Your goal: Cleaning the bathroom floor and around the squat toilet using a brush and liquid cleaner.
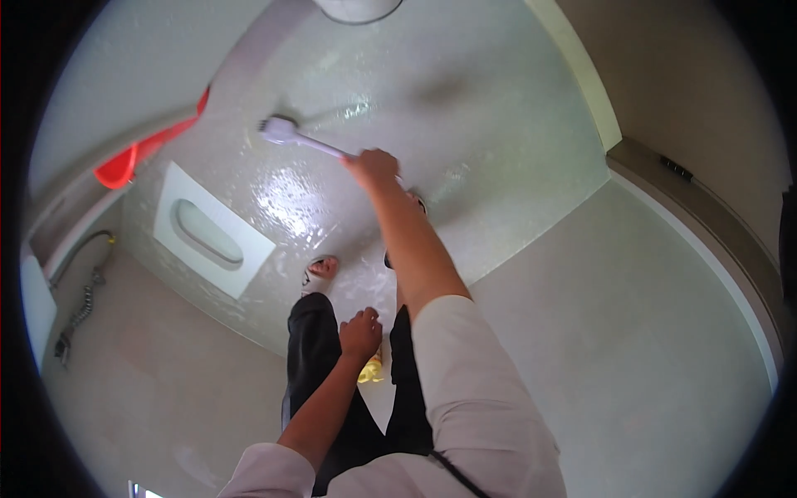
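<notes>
My right hand (375, 168) is wrapped round the handle of a pale lavender scrub brush (320, 146). The brush reaches out to the left, its broad head and dark bristles down at the wet floor (357, 91). Close to my knees is my left hand (361, 334), its fingers loosely bent and a little apart, with no held thing visible. Just below that hand shows a yellow object (371, 369), perhaps a bottle; the hand and my legs partly hide it.
A white squat toilet (217, 230) is set in the floor to the left. Beyond it, a red plastic scoop-like thing (120, 168) lies along the wall. A coiled hose (81, 314) hangs at far left. A white bucket (359, 8) stands at the top. A raised sill (697, 236) borders the right.
</notes>
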Available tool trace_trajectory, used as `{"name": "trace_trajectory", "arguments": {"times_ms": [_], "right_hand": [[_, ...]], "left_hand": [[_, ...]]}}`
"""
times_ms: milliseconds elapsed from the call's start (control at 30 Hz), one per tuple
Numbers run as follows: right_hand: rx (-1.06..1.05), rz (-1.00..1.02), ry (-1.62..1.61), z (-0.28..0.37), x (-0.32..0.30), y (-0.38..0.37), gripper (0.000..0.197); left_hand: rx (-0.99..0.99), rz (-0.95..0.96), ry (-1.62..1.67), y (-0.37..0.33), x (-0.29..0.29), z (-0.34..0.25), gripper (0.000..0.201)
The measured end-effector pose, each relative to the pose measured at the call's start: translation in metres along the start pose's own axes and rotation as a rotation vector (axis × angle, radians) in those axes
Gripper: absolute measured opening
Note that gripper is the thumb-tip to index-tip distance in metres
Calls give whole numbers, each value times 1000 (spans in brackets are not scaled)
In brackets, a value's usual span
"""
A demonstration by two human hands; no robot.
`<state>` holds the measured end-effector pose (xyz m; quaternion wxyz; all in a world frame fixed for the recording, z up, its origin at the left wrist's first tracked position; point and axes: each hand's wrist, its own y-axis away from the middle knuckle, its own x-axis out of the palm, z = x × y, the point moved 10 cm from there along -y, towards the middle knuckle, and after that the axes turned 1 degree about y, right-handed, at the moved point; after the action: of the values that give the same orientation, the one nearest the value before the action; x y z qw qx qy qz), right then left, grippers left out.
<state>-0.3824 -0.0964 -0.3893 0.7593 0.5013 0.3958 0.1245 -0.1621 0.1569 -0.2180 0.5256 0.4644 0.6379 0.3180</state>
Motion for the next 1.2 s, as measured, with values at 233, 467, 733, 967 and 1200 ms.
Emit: {"name": "trace_trajectory", "arguments": {"times_ms": [233, 467, 733, 967, 1200], "right_hand": [[382, 43, -625, -200, -92, 55, 84], [206, 14, -892, -109, -164, 3, 74], [231, 25, -891, -10, -172, -82, 67], [81, -206, -550, 62, -238, -142, 61], [262, -511, -715, -207, -304, -180, 80]], "left_hand": [[137, -10, 103, 37, -128, -104, 15], [491, -183, 493, 10, -226, -228, 14], [282, 353, -159, -44, -142, -178, 27], [448, 226, 68, -104, -106, -127, 37], [523, 118, -143, -94, -186, -220, 37]]}}
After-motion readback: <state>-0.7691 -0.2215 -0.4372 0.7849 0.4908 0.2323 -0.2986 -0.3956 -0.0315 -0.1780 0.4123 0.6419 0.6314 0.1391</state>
